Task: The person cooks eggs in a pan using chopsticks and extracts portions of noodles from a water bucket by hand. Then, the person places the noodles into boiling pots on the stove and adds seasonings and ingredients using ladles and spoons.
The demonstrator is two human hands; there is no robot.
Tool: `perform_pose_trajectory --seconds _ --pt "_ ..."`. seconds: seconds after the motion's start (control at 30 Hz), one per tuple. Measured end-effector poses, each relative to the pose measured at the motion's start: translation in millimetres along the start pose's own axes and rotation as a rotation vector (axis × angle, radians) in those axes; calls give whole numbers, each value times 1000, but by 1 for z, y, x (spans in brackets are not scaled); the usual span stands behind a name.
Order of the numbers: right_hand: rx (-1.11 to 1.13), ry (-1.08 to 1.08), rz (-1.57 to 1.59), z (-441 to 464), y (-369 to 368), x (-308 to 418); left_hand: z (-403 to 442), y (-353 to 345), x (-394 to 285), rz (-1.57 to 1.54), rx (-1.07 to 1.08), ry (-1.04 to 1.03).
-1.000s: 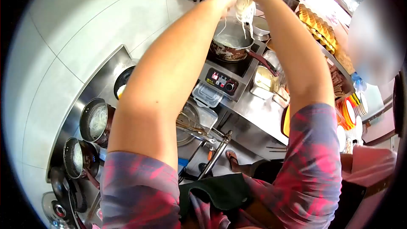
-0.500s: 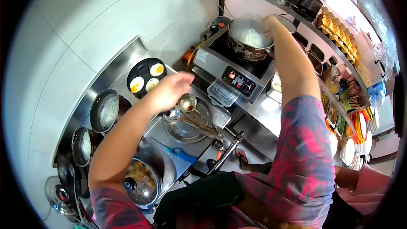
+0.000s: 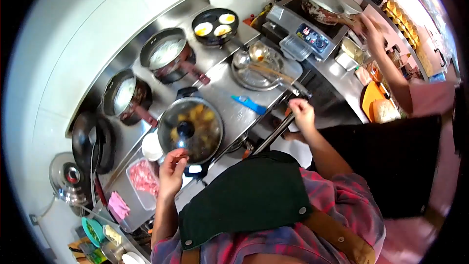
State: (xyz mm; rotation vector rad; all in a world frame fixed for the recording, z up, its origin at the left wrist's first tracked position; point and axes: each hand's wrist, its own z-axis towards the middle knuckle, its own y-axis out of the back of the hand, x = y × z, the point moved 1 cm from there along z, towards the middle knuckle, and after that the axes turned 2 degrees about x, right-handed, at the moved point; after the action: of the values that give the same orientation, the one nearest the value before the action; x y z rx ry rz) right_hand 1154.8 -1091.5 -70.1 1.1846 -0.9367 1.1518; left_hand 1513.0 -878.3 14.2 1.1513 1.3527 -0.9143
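My left hand (image 3: 172,170) is at the near edge of a glass-lidded pan (image 3: 207,117), its fingers drawn together with nothing visible in them. Brown and yellow food shows through the lid. Further right, my right hand (image 3: 303,115) hangs by the counter's front rail (image 3: 273,134), fingers curled and seemingly empty. Behind the lidded pan stand two pots of whitish noodles, one (image 3: 167,55) nearer the eggs and one (image 3: 125,94) further left. A black pan (image 3: 215,33) holds several eggs.
Another person's hand (image 3: 370,33) is beside the pot (image 3: 320,6) on the induction cooker (image 3: 305,32). Ladles and tongs lie on a round tray (image 3: 244,82), near a blue-handled tool (image 3: 249,103). At lower left are a tub of raw meat (image 3: 143,178) and a black wok (image 3: 88,142).
The view has swung toward the left counter. My hands, earlier holding noodles above the cooker pot, have come back empty toward my body. Another person's arm now reaches toward that pot.
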Motion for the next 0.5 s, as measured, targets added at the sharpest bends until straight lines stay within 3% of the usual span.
perform_pose_trajectory --seconds 0.13,0.27,0.4,0.5 --pt "159 61 -203 -92 -35 -4 -44 21 16 370 8 11" --pt "299 427 -503 -131 -44 6 -70 32 26 504 111 -129" --pt "283 193 -446 -153 -44 7 -85 45 30 581 101 -186" --pt "253 157 -462 -147 -37 3 -94 54 47 592 45 -121"
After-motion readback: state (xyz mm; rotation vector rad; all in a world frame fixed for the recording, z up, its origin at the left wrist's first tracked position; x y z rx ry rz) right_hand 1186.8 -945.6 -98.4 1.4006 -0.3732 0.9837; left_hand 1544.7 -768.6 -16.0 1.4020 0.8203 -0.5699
